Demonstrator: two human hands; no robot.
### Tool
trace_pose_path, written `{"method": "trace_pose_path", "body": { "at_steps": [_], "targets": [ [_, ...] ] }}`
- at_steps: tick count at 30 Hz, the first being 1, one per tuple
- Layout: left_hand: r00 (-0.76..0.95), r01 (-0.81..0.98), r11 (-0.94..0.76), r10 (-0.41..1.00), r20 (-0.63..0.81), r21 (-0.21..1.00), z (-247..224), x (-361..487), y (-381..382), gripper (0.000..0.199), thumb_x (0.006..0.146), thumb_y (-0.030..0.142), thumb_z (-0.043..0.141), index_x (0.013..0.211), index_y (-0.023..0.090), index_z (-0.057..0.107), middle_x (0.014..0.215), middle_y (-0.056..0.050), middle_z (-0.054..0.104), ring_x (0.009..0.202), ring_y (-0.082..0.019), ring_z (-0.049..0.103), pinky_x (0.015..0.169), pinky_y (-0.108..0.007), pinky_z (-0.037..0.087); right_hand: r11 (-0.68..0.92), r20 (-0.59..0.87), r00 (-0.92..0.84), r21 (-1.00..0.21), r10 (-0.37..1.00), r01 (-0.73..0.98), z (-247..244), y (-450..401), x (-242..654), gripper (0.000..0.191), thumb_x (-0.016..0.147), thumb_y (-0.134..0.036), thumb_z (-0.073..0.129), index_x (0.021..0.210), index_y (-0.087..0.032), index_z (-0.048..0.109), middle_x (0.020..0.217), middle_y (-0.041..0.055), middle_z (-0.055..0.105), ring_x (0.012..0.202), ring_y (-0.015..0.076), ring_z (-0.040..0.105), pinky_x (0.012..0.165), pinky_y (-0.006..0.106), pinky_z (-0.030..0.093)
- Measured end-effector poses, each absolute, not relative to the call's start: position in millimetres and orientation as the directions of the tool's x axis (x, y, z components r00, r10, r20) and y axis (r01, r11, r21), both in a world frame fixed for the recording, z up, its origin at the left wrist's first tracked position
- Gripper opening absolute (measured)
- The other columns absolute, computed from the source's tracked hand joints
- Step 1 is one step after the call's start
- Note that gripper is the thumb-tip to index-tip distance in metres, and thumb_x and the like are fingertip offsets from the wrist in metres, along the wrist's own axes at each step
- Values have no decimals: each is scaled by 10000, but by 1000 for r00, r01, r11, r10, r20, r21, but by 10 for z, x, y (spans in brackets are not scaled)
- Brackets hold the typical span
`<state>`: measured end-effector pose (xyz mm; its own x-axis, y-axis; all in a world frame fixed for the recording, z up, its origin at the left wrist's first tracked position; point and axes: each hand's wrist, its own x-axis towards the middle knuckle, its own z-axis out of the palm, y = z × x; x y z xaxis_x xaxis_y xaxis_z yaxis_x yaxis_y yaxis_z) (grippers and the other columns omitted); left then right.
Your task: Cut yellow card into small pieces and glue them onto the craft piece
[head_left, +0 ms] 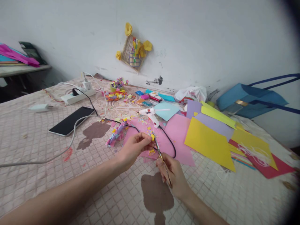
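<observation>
My left hand (138, 144) is closed in a pinch on a small yellow paper piece (152, 137). My right hand (172, 172) grips a pair of slim scissors (159, 151), the blades pointing up and away toward the yellow piece. Their tips lie close beside it; whether they touch it I cannot tell. Under both hands lies a pink paper sheet (180, 134) strewn with small paper scraps. A white hot glue gun (151, 115) rests on the paper just beyond my hands. Left of my left hand is a bundle of purple, pink and yellow paper bits (117, 134).
A black cord (174, 145) loops near my right hand. To the left lie a phone (72, 121), a power strip (78, 96) and a white cable (73, 134). Yellow paper (209, 142) and a blue bag (248, 100) are at right. Behind stands a small pot (114, 88) of paper bits.
</observation>
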<state>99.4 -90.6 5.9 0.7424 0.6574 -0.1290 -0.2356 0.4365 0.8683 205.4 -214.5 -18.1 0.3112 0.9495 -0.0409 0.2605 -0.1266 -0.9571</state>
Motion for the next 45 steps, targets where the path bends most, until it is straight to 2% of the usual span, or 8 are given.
{"method": "trace_pose_path", "body": {
  "at_steps": [15,22,34,40,45],
  "targets": [
    [763,-222,407,638,-102,886,71,986,-863,153,770,257,589,724,123,531,718,-32,608,682,-103,571,697,-250,442,-133,-49,310,-958,949,255,-167,-2148,2055,319,839,-465,432,679,-190,409,496,-80,342,395,64,333,387,188,282],
    [792,-212,372,607,-64,904,91,983,-810,169,746,273,612,712,130,528,719,-28,618,675,-114,585,729,-289,460,-154,-73,322,-961,944,232,-163,-2151,2060,340,831,-487,430,669,-189,403,486,-81,330,384,60,314,368,181,272],
    [833,-182,351,552,-46,919,83,972,-722,176,731,277,629,720,127,537,727,-49,635,668,-124,599,714,-292,470,-148,-71,309,-962,948,231,-173,-2165,2088,324,825,-471,451,685,-179,437,491,-77,350,387,57,335,374,176,285],
    [832,-177,362,551,-57,915,103,966,-710,173,727,267,635,716,126,535,730,-47,638,681,-126,607,718,-293,470,-186,-122,326,-967,938,174,-104,-2151,2080,407,788,-561,437,649,-178,426,431,-88,329,347,53,305,347,176,264],
    [826,-202,432,557,-84,879,107,980,-768,158,735,243,629,708,124,528,732,-42,628,695,-121,599,725,-281,462,-156,-124,272,-983,954,99,-57,-2178,2054,400,810,-555,406,688,-175,438,455,-89,317,378,58,313,369,176,303]
  ]
}}
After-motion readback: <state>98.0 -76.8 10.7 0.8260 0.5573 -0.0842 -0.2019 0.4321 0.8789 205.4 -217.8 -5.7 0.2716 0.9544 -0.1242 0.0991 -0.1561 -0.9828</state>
